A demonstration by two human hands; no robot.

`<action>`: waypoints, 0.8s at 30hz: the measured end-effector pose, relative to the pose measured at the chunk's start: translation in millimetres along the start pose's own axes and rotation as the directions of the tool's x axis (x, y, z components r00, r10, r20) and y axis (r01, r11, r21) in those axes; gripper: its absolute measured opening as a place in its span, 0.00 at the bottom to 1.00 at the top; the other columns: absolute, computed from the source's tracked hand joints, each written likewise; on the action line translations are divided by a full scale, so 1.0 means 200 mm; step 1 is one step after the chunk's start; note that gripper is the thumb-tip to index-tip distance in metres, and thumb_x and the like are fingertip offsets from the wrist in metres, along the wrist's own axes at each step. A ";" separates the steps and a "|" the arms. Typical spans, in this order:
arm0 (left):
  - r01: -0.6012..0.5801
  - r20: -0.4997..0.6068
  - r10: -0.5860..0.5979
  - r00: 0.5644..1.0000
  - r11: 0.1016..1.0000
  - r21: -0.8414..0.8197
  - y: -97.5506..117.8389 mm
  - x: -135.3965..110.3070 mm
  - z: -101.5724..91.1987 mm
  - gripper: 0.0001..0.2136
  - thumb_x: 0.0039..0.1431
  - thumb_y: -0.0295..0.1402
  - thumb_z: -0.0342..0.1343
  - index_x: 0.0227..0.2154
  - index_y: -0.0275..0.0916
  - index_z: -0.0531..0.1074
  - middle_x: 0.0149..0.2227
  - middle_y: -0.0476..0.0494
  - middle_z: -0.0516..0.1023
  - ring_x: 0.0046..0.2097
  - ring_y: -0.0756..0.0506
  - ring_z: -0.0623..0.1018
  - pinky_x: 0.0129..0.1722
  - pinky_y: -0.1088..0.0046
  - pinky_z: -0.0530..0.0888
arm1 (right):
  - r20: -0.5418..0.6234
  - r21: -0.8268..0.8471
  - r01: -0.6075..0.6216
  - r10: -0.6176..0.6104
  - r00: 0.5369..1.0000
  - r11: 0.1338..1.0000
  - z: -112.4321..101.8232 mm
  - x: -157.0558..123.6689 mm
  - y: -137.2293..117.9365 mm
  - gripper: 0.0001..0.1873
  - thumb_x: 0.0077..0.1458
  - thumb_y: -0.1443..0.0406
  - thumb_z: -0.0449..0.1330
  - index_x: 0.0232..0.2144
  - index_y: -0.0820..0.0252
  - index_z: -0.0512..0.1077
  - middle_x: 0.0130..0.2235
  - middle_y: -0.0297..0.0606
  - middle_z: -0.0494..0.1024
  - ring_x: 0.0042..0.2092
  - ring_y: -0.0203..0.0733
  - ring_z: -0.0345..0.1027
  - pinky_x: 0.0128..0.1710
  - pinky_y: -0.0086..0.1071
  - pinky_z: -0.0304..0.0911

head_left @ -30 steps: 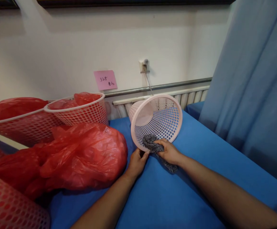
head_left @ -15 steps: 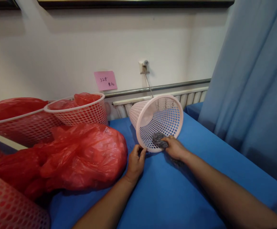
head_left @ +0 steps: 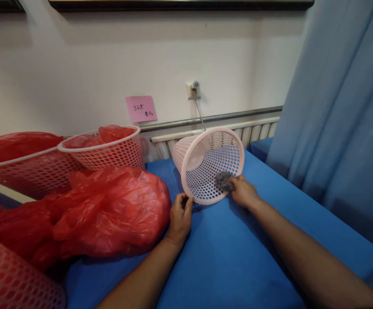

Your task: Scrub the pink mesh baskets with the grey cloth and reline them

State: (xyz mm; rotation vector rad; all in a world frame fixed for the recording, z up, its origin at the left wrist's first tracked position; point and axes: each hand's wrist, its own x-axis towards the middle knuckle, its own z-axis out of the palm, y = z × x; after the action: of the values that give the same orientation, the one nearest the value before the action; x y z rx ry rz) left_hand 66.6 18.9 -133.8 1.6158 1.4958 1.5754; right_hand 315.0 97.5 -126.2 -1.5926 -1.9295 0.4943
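Observation:
A pale pink perforated basket (head_left: pixel 202 165) lies tipped on its side on the blue table (head_left: pixel 238 257), its mouth turned toward me. My left hand (head_left: pixel 180 214) pinches the lower left of its rim. My right hand (head_left: pixel 242 192) is closed on a grey knitted cloth (head_left: pixel 222 180) at the lower right of the rim, and the cloth sits bunched just inside the mouth.
A full red plastic bag (head_left: pixel 103 210) lies left of my left hand. Behind it stand pink baskets lined with red bags (head_left: pixel 109 148). Another pink basket (head_left: pixel 13 283) fills the lower left corner. A blue curtain (head_left: pixel 344 111) hangs at the right, a radiator (head_left: pixel 257 128) runs along the wall.
My right hand has pushed the grey cloth off the table and up into the basket's mouth. The basket has turned a little to the right, with my left hand still on its rim.

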 end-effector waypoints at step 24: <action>0.091 0.172 -0.075 0.982 0.992 -0.088 -0.07 -0.03 0.05 0.15 0.59 0.42 0.61 0.43 0.38 0.73 0.44 0.39 0.83 0.45 0.40 0.82 0.49 0.59 0.78 | 0.132 0.226 0.219 -0.252 0.959 0.949 0.22 -0.16 -0.22 0.30 0.52 0.74 0.61 0.57 0.51 0.73 0.52 0.39 0.70 0.53 0.40 0.69 0.58 0.31 0.63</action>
State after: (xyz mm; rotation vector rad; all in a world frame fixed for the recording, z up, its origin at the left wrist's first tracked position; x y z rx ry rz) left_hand 71.4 22.1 -150.0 1.5696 1.3605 1.4056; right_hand 257.8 60.0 -139.1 -1.2015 -2.0763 0.7157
